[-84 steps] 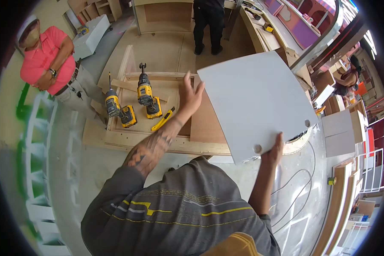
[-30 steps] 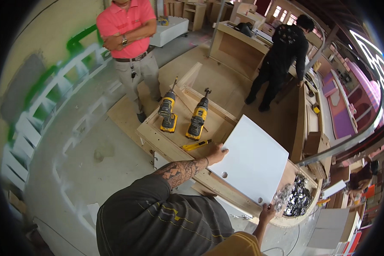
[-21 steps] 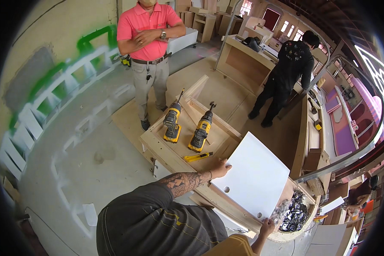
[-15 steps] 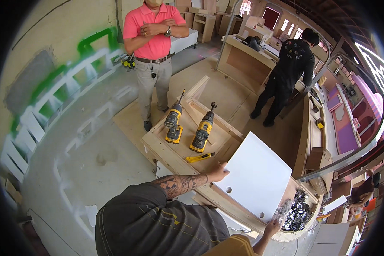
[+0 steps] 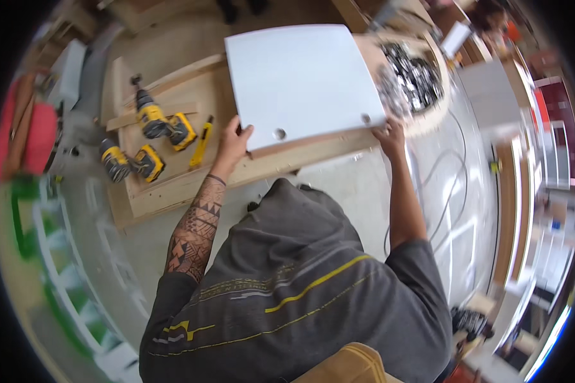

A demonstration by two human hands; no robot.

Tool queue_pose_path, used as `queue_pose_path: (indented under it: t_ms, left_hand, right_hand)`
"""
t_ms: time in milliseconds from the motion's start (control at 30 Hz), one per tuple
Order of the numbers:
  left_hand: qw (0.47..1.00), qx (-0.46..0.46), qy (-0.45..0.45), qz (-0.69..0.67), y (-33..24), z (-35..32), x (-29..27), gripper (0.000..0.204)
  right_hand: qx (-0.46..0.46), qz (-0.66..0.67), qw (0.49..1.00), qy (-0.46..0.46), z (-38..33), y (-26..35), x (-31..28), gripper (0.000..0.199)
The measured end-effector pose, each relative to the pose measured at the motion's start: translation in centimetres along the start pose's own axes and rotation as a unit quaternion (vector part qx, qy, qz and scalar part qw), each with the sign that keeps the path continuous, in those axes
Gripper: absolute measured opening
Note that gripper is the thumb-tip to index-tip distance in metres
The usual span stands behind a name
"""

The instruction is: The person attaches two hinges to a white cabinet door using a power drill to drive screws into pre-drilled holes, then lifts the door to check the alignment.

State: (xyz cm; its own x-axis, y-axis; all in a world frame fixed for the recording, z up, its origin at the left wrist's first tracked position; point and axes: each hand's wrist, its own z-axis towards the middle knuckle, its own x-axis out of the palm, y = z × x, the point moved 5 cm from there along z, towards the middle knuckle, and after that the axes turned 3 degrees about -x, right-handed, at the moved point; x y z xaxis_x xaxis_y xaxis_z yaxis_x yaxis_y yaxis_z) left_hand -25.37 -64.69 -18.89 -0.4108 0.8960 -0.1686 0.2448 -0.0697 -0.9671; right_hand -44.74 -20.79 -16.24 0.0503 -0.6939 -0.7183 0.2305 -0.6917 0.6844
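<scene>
A white door panel (image 5: 300,83) lies in front of me, with two round cup holes close to its near edge. At its near left corner my left hand (image 5: 235,142) is closed on the edge, thumb on top. My right hand (image 5: 390,135) grips the near right corner, its fingers partly hidden under the panel. Just beyond that hand, metal hinges (image 5: 415,80) lie heaped in a rounded wooden recess, some under clear plastic.
A wooden frame (image 5: 300,152) bears the panel. Left of it lie a yellow utility knife (image 5: 202,142), a cordless drill (image 5: 152,118) and a second yellow power tool (image 5: 116,159). A person in a pink shirt (image 5: 41,137) stands at far left. A cable (image 5: 457,172) loops over the floor.
My view has swung round to the right. My right hand has left the plastic-covered hinges and taken the panel's near right corner. My left hand stays on the panel.
</scene>
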Motion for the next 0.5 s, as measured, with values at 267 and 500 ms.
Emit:
queue_pose_path:
  t_ms: [267,500]
  left_hand:
    - [0.999,0.02,-0.047,0.005,-1.2,0.3,2.0,0.04]
    - [0.995,-0.044,-0.093,-0.005,0.0,-0.6,3.4,0.058]
  right_hand:
    - [-0.049,-0.062,0.996,-0.049,0.8,-1.4,-2.3,0.046]
    - [-0.061,-0.032,0.996,-0.062,1.8,-3.0,-2.3,0.038]
